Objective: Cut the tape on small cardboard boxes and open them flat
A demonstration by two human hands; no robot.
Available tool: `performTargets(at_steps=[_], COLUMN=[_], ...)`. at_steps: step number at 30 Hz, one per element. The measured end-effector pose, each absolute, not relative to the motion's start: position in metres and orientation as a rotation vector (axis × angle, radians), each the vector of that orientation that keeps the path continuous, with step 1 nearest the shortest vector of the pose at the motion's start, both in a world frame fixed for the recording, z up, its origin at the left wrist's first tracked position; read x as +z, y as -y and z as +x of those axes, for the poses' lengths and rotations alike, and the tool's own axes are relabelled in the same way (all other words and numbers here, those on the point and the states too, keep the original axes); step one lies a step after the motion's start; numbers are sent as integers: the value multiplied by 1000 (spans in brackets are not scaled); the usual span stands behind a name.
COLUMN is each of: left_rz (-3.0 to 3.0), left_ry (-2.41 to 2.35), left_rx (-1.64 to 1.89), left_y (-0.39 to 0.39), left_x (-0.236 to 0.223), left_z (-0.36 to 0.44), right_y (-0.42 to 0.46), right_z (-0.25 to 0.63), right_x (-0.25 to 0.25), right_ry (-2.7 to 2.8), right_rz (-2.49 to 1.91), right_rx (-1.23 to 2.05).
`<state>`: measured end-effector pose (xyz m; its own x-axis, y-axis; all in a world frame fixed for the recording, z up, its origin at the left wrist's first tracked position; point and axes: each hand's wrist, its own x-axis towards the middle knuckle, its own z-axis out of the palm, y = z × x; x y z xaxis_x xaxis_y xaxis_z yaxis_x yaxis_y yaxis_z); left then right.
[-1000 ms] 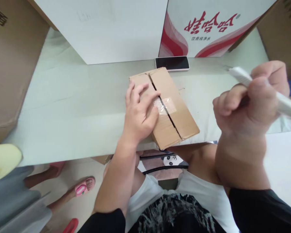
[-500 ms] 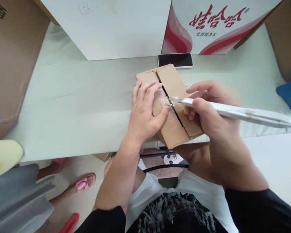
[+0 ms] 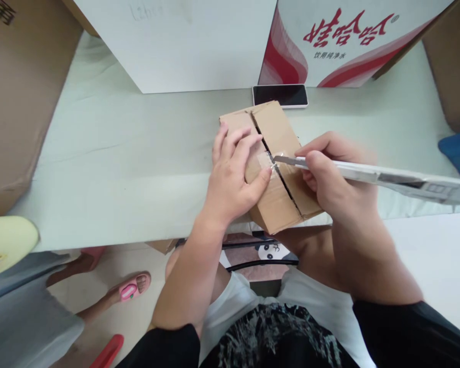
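Note:
A small flat cardboard box (image 3: 275, 134) lies at the near edge of the pale table (image 3: 130, 163), its two flaps joined by a patch of clear tape (image 3: 266, 160). My left hand (image 3: 233, 179) lies flat on the left flap with fingers spread, its thumb beside the tape. My right hand (image 3: 331, 179) is closed round a long white utility knife (image 3: 368, 171). The blade tip touches the tape at the seam between the flaps.
A dark phone (image 3: 280, 95) lies just behind the box. A white carton (image 3: 176, 41) and a red-and-white printed carton (image 3: 348, 38) stand at the back, brown cartons (image 3: 19, 97) at both sides. Another person's foot in a pink sandal (image 3: 132, 289) is on the floor at left.
My right hand came down from the upper right with the knife and set its blade tip on the taped seam. My left hand stayed pressed on the box.

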<state>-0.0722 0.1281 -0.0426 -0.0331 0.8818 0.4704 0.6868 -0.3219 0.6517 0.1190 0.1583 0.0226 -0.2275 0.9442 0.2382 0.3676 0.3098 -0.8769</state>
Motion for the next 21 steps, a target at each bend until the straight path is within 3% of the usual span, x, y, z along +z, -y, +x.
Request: performTargets(at_steps=[9,21], left_rz=[2030,1994], left_ry=[-1663,-1658], left_rx=[1259,1277], left_y=[-128,-130], left_x=[-43,-41], left_z=[-73,-81], right_y=[-163,-158], right_z=[108,146], right_x=[33,18], right_ry=[2033,2230], right_rz=[-1404,-1347], right_rx=[638,606])
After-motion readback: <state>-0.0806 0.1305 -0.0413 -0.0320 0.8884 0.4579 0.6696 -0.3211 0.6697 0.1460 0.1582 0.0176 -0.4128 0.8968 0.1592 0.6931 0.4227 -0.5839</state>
